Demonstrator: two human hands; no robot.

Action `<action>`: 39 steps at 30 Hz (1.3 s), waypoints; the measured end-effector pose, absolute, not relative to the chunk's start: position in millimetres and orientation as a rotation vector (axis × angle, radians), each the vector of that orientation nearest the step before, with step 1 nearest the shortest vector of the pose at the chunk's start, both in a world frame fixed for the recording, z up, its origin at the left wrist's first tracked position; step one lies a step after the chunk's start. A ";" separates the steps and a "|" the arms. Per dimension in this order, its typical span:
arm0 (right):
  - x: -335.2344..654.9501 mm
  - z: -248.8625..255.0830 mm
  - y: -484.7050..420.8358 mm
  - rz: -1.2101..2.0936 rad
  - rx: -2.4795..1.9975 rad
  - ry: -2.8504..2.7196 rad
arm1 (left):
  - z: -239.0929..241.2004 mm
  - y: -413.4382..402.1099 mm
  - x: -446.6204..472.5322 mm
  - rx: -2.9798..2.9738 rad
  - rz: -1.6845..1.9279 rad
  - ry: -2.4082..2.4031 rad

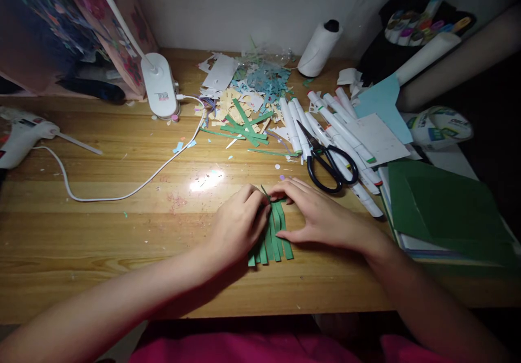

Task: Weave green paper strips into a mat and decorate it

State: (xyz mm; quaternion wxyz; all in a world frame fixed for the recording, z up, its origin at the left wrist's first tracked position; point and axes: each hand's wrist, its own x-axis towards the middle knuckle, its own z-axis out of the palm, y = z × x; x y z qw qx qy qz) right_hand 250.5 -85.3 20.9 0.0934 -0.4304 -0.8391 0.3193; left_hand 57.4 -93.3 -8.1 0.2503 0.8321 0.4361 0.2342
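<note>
On the wooden desk, near its front edge, lies a piece of green paper cut into a fringe (271,243), its strips pointing toward me. My left hand (240,222) covers its left part, with thumb and fingers pinched on the paper near the top. From the right, my right hand (317,211) bends its fingers over the upper edge, while its thumb rests on the strips. Both fingertips partly hide the paper's top. Black-handled scissors (328,162) lie beyond my right hand, blades slightly apart, leaning on several white markers (342,127).
Paper scraps (244,91) and loose green strips (248,121) are heaped at the back. A lamp base (160,89) trails a white cable (150,181). A glue gun (24,135) lies left. Right are green sheets (443,205), a tape roll (442,127) and a thread spool (319,48).
</note>
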 end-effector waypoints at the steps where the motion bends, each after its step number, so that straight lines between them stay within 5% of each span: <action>1: 249.4 21.0 -85.2 0.951 -1.275 -2.479 | -7.9 -93.2 57.3 2.265 0.636 1.186; 22: 242.5 6.0 -75.6 1.500 -1.395 -1.301 | -8.6 -93.1 54.2 2.236 0.624 1.111; 31: 250.3 21.5 -79.8 1.090 -1.398 -2.117 | -9.6 -93.0 55.1 2.182 0.653 1.160; 39: 250.9 21.3 -79.4 1.016 -1.457 -2.151 | -8.7 -91.5 56.3 2.234 0.526 1.169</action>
